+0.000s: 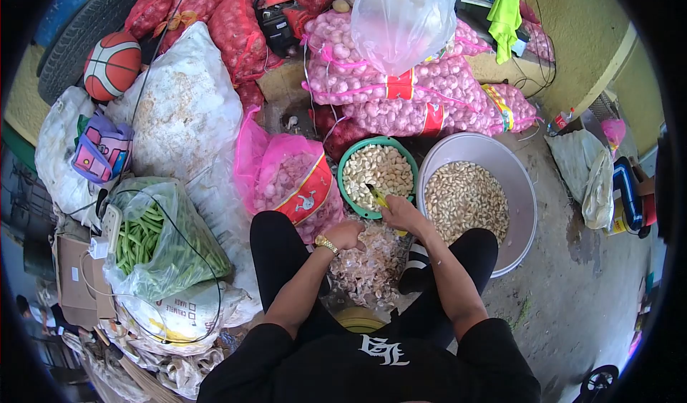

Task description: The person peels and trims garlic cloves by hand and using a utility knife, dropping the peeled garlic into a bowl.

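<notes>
A right hand [402, 215] clasps a yellow knife [378, 197] at a green basin [381, 141] of garlic [377, 168]. Just left, the left hand [346, 235], its grip unclear, is over skins [366, 270]; right of both stands a tub [522, 195] of cloves [466, 201].

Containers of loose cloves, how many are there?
2: the small round green plastic basin by the right hand, and the large round pale plastic tub right of that basin.
</notes>
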Action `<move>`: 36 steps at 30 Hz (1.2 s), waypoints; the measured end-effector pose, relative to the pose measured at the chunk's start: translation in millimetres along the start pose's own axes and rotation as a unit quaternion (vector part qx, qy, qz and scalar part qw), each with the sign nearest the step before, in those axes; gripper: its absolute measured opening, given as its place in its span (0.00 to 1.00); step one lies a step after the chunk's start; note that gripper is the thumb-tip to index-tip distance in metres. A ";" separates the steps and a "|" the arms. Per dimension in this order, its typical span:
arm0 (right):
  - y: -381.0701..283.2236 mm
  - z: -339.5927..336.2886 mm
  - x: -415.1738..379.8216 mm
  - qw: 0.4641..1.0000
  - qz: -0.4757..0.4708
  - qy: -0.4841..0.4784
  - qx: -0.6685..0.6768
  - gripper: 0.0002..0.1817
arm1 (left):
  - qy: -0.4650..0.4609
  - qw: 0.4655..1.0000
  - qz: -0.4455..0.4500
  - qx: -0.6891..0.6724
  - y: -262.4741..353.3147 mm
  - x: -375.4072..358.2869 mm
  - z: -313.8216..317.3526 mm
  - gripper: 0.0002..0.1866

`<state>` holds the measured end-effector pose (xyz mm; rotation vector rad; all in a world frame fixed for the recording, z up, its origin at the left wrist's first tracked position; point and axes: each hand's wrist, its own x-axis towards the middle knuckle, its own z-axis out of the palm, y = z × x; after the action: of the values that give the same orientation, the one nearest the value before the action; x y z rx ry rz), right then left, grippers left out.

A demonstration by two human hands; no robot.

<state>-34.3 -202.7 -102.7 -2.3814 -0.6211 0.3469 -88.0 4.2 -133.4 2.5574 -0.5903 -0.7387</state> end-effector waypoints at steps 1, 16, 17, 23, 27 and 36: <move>2.1 1.4 -0.6 1.000 -0.007 0.005 -0.006 0.16 | -0.015 1.000 -0.001 0.010 2.3 -0.3 -2.2 0.36; 12.5 4.5 -2.2 1.000 0.001 -0.022 -0.020 0.17 | -0.001 1.000 -0.008 -0.019 9.3 2.6 -0.4 0.35; 12.4 5.2 -1.7 0.999 0.009 -0.031 -0.022 0.16 | 0.006 1.000 -0.005 -0.020 9.1 1.7 -0.1 0.35; 10.8 3.7 -3.8 1.000 -0.003 -0.013 -0.016 0.16 | 0.013 1.000 0.006 0.003 -3.0 9.0 12.2 0.35; 10.0 1.5 -4.2 0.999 0.015 -0.025 -0.019 0.16 | -0.005 1.000 -0.013 -0.020 9.7 2.7 -1.9 0.34; 8.2 -2.8 -5.7 0.998 0.027 -0.027 -0.040 0.16 | -0.011 1.000 -0.012 -0.003 11.7 5.4 -4.5 0.35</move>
<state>-35.3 -212.6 -105.4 -2.4753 -0.6078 0.4185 -84.6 -6.9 -126.3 2.5588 -0.5644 -0.7774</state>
